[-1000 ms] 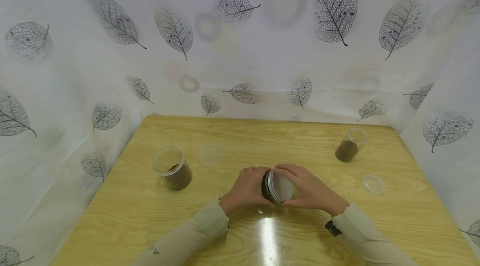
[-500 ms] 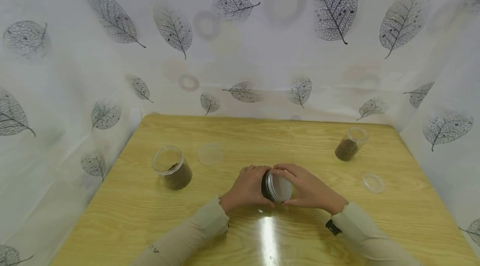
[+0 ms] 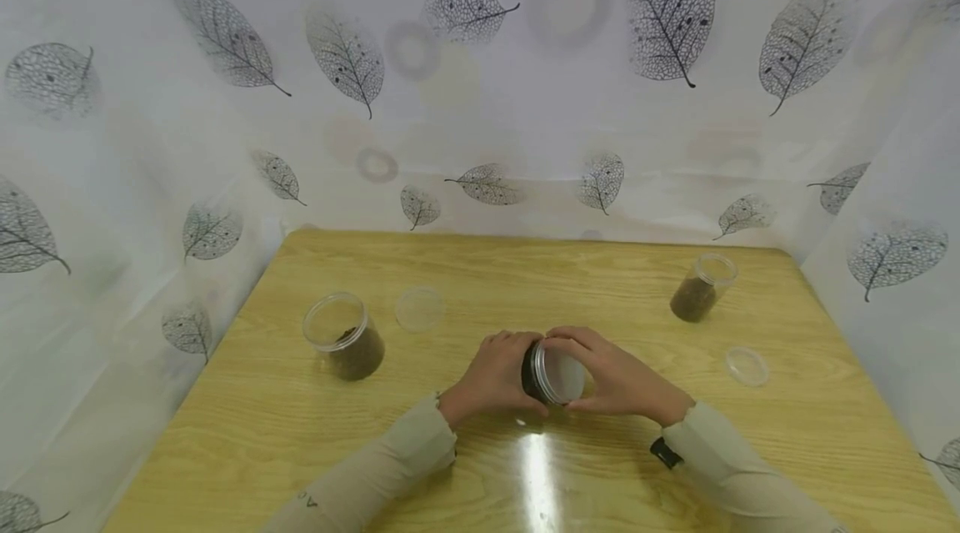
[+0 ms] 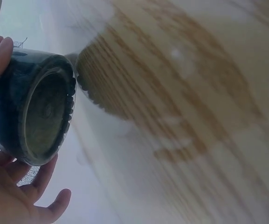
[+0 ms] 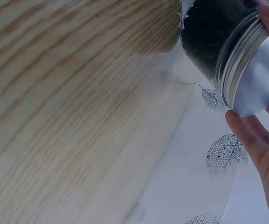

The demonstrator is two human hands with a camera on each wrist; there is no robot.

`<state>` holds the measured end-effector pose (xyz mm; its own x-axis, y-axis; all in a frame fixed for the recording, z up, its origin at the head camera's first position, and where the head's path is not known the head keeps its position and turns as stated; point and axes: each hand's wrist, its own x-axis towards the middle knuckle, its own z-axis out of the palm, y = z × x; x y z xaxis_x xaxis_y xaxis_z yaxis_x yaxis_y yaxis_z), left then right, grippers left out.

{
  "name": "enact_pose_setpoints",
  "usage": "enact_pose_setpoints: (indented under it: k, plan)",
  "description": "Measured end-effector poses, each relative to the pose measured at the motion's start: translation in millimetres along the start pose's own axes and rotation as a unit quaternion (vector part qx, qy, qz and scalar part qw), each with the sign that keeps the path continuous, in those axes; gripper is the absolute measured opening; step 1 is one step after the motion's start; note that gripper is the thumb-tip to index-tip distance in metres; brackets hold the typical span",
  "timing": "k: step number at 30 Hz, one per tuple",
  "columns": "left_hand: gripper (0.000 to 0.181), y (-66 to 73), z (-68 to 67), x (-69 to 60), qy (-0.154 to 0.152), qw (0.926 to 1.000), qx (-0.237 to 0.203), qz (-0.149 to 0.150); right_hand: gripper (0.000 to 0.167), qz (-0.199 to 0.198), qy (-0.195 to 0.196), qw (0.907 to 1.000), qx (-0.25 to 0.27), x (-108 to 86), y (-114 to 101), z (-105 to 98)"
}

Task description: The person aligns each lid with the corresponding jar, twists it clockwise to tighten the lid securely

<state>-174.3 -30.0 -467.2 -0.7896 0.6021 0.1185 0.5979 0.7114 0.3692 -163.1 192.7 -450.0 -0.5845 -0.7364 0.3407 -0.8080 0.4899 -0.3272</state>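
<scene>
A clear jar of dark small pieces (image 3: 529, 376) is held sideways between my hands, low over the middle of the table. Around its body curls my left hand (image 3: 487, 379), thumb and fingers on opposite sides; the left wrist view shows the jar's round base (image 4: 45, 109). My right hand (image 3: 626, 379) grips the rim of the silver screw lid (image 3: 564, 374), which sits on the jar's mouth and faces right. In the right wrist view fingertips (image 5: 234, 119) touch the lid's edge, and dark lumps fill the jar behind the glassy wall.
At left stands an uncovered clear jar (image 3: 356, 354) with brown contents, a clear lid (image 3: 420, 309) lying beside it. A narrower uncovered jar (image 3: 693, 298) is at the back right, near another clear lid (image 3: 747, 367). Leaf-printed sheeting (image 3: 517, 124) surrounds the wooden table (image 3: 262, 433).
</scene>
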Motion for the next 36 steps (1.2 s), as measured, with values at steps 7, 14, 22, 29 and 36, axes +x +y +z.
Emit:
enact_pose_setpoints:
  k: [7, 14, 22, 29, 36]
  plan:
    - [0.098, 1.8, -1.4, -1.3, -0.007, 1.0000, 0.005, 0.001, 0.089, -0.019, 0.001, 0.9998, -0.005, 0.8, -0.2, -0.7]
    - [0.098, 2.3, 0.2, -1.5, -0.001, 0.9999, 0.011, -0.002, 0.090, -0.010, -0.003, 0.9999, -0.008, -0.9, 0.4, 0.9]
    - [0.098, 3.4, 1.9, -1.5, 0.012, 0.9998, 0.015, -0.004, 0.090, -0.018, 0.008, 0.9997, -0.013, -0.9, 2.2, 2.7]
    - [0.103, 1.4, 3.4, -3.3, -0.001, 0.9986, 0.052, -0.002, 0.091, -0.004, 0.003, 1.0000, -0.002, -1.6, 3.2, 2.9]
    - [0.102, -1.5, 5.7, -4.7, 0.001, 0.9960, 0.089, -0.011, 0.098, 0.020, 0.010, 0.9996, -0.014, -3.2, 1.6, 3.6]
